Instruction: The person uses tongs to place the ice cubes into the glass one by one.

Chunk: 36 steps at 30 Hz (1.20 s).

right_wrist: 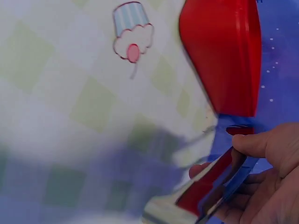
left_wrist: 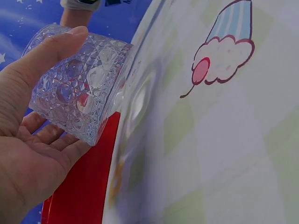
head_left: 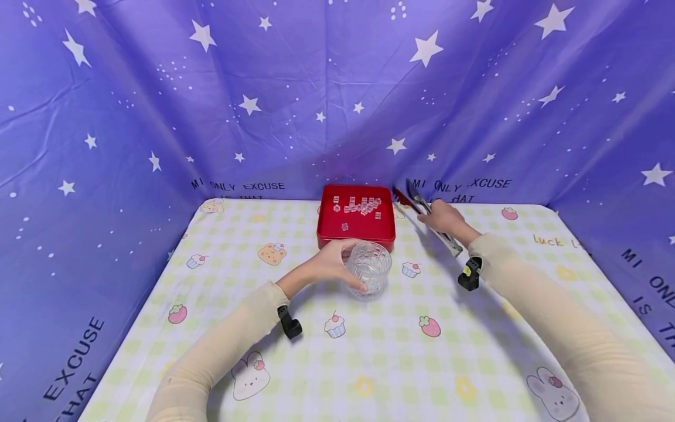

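My left hand [head_left: 328, 264] grips a clear, patterned drinking glass [head_left: 371, 271] from its left side, thumb and fingers around its wall. The glass [left_wrist: 70, 79] is held just in front of the red tray; whether its base touches the cloth I cannot tell. In my right hand [head_left: 447, 219] is a pair of metal tongs [head_left: 413, 193], gripped around the middle. Their tips point away toward the back, right of the tray, with nothing seen between them. Small clear cubes [head_left: 364, 206], several of them, lie in the red tray [head_left: 323, 228], mostly toward its back right.
A checked tablecloth [head_left: 295, 375] with printed cupcakes, strawberries and rabbits covers the table. Purple star-patterned curtains [head_left: 316, 88] rise behind and at both sides, close to the tray's back edge. Black wrist mounts [head_left: 289, 323] sit on both sleeves.
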Motion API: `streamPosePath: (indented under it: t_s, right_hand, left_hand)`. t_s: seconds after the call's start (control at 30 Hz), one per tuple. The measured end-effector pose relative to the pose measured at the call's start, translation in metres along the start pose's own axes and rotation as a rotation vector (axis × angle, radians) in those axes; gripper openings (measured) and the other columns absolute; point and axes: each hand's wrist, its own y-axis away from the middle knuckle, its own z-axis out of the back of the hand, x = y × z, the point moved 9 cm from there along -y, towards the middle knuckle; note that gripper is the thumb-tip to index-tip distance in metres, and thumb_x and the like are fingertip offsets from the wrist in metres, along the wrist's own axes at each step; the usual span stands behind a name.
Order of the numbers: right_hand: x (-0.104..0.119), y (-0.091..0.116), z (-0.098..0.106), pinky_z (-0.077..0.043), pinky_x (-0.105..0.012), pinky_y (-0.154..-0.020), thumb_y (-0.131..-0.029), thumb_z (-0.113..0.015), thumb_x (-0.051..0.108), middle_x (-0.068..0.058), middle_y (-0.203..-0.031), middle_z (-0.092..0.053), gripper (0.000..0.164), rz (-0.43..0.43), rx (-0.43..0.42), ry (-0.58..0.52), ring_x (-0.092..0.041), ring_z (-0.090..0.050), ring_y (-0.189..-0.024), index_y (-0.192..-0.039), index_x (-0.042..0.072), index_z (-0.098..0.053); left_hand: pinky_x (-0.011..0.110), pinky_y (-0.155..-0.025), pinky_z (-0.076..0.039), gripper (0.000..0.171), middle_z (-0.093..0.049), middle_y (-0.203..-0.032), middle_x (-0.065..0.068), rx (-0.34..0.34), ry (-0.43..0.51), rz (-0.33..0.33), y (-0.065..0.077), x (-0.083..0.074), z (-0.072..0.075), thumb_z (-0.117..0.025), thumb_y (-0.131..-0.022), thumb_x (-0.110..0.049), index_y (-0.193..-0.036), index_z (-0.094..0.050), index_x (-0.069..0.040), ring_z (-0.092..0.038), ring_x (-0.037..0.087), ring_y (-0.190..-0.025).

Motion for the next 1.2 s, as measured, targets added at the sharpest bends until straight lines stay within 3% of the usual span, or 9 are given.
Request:
streamPosePath:
  t_s: [0.17,0.4,0.57,0.73,0.93,1.07,1.2]
  right_hand:
    - [0.005,0.003,0.018,-0.039,-0.024,-0.047,-0.105,-0.053,0.028,-0.008,-0.074,-0.054,0.034,0.022,-0.006,0.027,-0.015,-0.044,-0.056,-0.103,-0.006,-0.057]
    - [0.026,0.009,0.054,-0.048,-0.043,-0.060,-0.105,-0.053,0.026,-0.023,-0.095,-0.061,0.037,0.122,-0.112,0.184,-0.033,-0.057,-0.076,-0.119,-0.008,-0.054]
    - [0.040,0.014,0.074,-0.052,-0.055,-0.068,-0.104,-0.055,0.021,-0.026,-0.106,-0.064,0.035,0.223,-0.158,0.265,-0.039,-0.061,-0.087,-0.127,-0.006,-0.055]
    - [0.059,0.023,0.088,-0.053,-0.055,-0.066,-0.104,-0.055,0.020,-0.025,-0.111,-0.066,0.037,0.321,-0.220,0.359,-0.040,-0.064,-0.096,-0.134,-0.003,-0.053]
    - [0.086,0.041,0.097,-0.046,-0.042,-0.046,-0.104,-0.056,0.018,-0.022,-0.094,-0.062,0.035,0.500,-0.395,0.503,-0.036,-0.062,-0.076,-0.128,-0.007,-0.053]
    - [0.103,0.051,0.100,-0.043,-0.042,-0.040,-0.103,-0.058,0.016,-0.020,-0.083,-0.056,0.026,0.622,-0.510,0.578,-0.033,-0.054,-0.061,-0.118,-0.005,-0.053]
    - [0.114,0.056,0.103,-0.042,-0.042,-0.038,-0.104,-0.057,0.018,-0.018,-0.077,-0.053,0.024,0.699,-0.571,0.602,-0.030,-0.048,-0.052,-0.113,-0.004,-0.051]
  left_hand:
    - [0.036,-0.116,-0.047,0.089,-0.064,-0.137,0.000,0.010,-0.001,0.012,-0.001,0.002,-0.001,-0.098,-0.065,-0.014,-0.143,-0.056,-0.015,-0.059,0.018,-0.130]
    - [0.037,-0.118,-0.045,0.090,-0.064,-0.138,-0.002,0.016,-0.017,0.013,-0.002,0.004,-0.002,-0.098,-0.064,-0.015,-0.144,-0.056,-0.015,-0.058,0.016,-0.132]
    - [0.036,-0.117,-0.045,0.090,-0.064,-0.138,-0.001,0.023,-0.001,-0.010,-0.003,0.006,-0.004,-0.098,-0.064,-0.014,-0.143,-0.057,-0.014,-0.058,0.015,-0.131]
    - [0.035,-0.116,-0.047,0.087,-0.066,-0.136,0.000,0.015,0.018,-0.013,-0.002,0.009,-0.002,-0.097,-0.064,-0.010,-0.142,-0.058,-0.014,-0.060,0.016,-0.128]
    - [0.035,-0.116,-0.047,0.086,-0.065,-0.136,0.001,0.010,0.019,-0.015,-0.001,0.013,-0.001,-0.097,-0.065,-0.009,-0.142,-0.058,-0.013,-0.059,0.016,-0.129]
    - [0.034,-0.115,-0.047,0.086,-0.065,-0.136,0.002,0.026,0.040,-0.025,-0.001,0.014,-0.002,-0.096,-0.065,-0.007,-0.142,-0.057,-0.013,-0.060,0.016,-0.128]
    - [0.030,-0.113,-0.048,0.085,-0.066,-0.134,0.000,0.058,0.051,-0.034,-0.001,0.012,-0.003,-0.096,-0.065,-0.006,-0.141,-0.058,-0.013,-0.060,0.014,-0.126]
